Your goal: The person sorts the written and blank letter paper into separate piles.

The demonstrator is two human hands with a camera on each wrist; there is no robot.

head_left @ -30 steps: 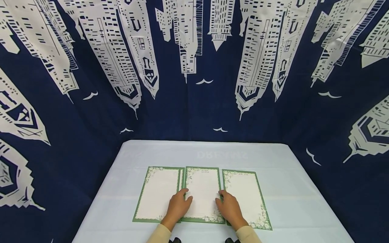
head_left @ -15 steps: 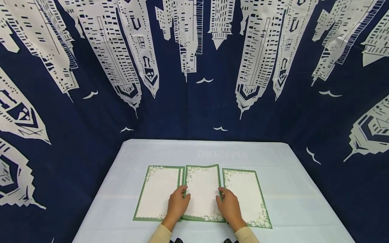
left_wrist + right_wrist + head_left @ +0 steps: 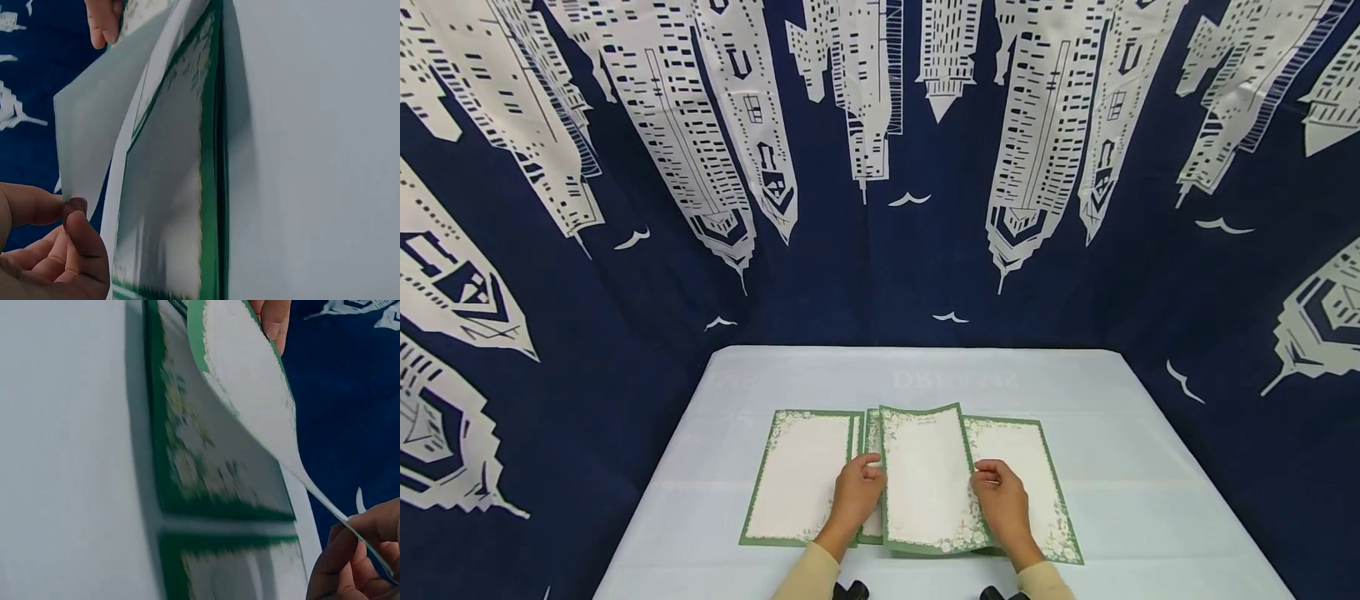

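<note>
A sheet of paper [image 3: 928, 483] with a green floral border is raised off the middle stack, held by both hands at its side edges. My left hand [image 3: 856, 492] pinches its left edge between thumb and fingers, while my right hand [image 3: 1003, 500] pinches the right edge. In the right wrist view the raised paper [image 3: 250, 369] bows between the hands. Seen from the left wrist, its plain pale back [image 3: 100, 119] shows. Below lies another bordered sheet [image 3: 872, 433], mostly covered.
Matching bordered paper [image 3: 801, 475] lies flat on the left, its right edge doubled by a sheet underneath. Another sheet [image 3: 1018, 467] lies on the right, partly covered by the raised one. All rest on a white-covered table [image 3: 1150, 500] before a navy curtain [image 3: 850, 283] with skyline prints.
The middle top sheet was flat under my fingers, then lifted at its top edge. Now it is up and shifted right in both hands, uncovering the sheet beneath.
</note>
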